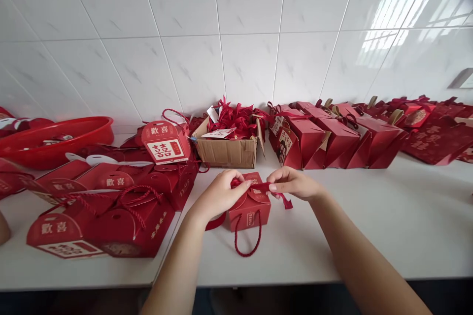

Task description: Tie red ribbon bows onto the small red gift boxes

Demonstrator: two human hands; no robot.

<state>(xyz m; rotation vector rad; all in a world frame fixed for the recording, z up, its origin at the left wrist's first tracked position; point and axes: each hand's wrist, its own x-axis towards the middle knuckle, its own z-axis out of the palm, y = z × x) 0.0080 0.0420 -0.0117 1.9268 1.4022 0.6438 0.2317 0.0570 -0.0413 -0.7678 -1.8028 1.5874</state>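
Note:
A small red gift box (248, 214) with a twisted cord handle (248, 254) stands on the white table before me, its handle lying toward the front edge. Across its top runs a red ribbon (260, 187), stretched between both hands. My left hand (224, 191) is closed on the ribbon at the box's left side, thumb on top. On the right, my right hand (291, 182) pinches the ribbon between thumb and fingers. One ribbon tail with a notched tip hangs beyond the box on the right; a loop lies on the table at its left.
Behind the box stands a cardboard carton (226, 152) full of red ribbons. Rows of red gift boxes (314, 140) line the tiled wall at right. More red boxes (129, 226) and a red plastic basin (99, 130) stand at left. Part of another person's arm (3, 229) shows at the left edge.

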